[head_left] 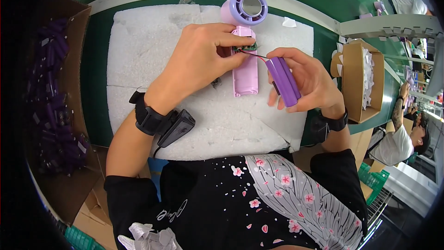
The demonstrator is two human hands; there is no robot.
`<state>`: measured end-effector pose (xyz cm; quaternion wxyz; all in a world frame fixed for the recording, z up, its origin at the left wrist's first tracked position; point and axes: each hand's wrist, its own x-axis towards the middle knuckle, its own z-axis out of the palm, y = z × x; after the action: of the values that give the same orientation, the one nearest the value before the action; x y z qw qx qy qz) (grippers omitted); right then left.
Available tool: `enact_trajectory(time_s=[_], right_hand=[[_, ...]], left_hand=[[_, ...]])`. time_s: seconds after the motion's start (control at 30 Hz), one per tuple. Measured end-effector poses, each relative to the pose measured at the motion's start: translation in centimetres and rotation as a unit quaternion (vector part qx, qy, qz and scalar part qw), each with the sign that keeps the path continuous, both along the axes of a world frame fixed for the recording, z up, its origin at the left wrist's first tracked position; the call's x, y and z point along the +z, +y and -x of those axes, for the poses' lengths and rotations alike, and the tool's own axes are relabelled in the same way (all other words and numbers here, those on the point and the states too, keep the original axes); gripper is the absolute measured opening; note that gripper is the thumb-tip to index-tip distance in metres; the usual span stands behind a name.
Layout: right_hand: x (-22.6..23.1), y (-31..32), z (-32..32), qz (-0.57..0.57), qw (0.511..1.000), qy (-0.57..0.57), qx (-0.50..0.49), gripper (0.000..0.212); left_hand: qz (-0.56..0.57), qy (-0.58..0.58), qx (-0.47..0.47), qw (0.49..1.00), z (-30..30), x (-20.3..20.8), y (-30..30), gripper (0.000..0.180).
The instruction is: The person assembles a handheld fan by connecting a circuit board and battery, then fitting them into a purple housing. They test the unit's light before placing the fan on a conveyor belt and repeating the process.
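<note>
The right hand (312, 81) is holding the purple battery (283, 83) between thumb and fingers, just beside the pink handle (245, 76) and above the right half of the foam sheet (152, 55). The left hand (194, 51) is reaching over the handle, thumb and forefinger narrowing around the circuit board (251, 47); whether they are pinching the board or only touching it, I cannot tell. Thin wires (262, 58) are running from board to battery. The fan (247, 7) is lying near the sheet's far edge. The battery is probably being stiff, smooth and fairly heavy for its size, so its long sides are offering the best hold; the wires and their joints are likely being fragile and tolerating no pull.
</note>
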<state>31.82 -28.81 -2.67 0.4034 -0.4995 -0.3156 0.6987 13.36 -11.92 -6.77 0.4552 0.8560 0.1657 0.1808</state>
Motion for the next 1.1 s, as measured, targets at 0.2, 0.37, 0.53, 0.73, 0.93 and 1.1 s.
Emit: enact_trajectory(time_s=[0.2, 0.37, 0.53, 0.73, 0.93, 1.1], right_hand=[[-1.4, -0.1, -0.3, -0.205, 0.954, -0.216, 0.033, 0.087], [-2.1, -0.2, 1.4, -0.211, 0.925, -0.313, 0.033, 0.076], [-2.1, 0.5, 2.8, -0.297, 0.827, -0.476, 0.038, 0.073], [-2.0, 0.3, 4.0, -0.302, 0.804, -0.512, 0.009, 0.065], [-2.0, -0.2, 4.3, -0.319, 0.791, -0.523, -0.015, 0.055], [-2.0, -0.2, 4.6, -0.317, 0.776, -0.545, -0.018, 0.047]], left_hand=[[-0.031, -0.016, 0.0, 0.999, 0.0, 0.4, -0.5, 0.031], [-0.038, -0.02, -0.02, 0.999, 0.0, 0.1, -0.4, 0.029], [-0.031, -0.011, -0.036, 0.999, -0.1, 0.3, -0.2, 0.03], [-0.07, -0.013, -0.051, 0.996, 0.0, 0.3, -0.1, 0.031], [-0.074, -0.001, -0.064, 0.995, 0.2, 0.8, -0.1, 0.033], [-0.068, 0.007, -0.065, 0.996, 0.3, 0.9, -0.2, 0.032]])
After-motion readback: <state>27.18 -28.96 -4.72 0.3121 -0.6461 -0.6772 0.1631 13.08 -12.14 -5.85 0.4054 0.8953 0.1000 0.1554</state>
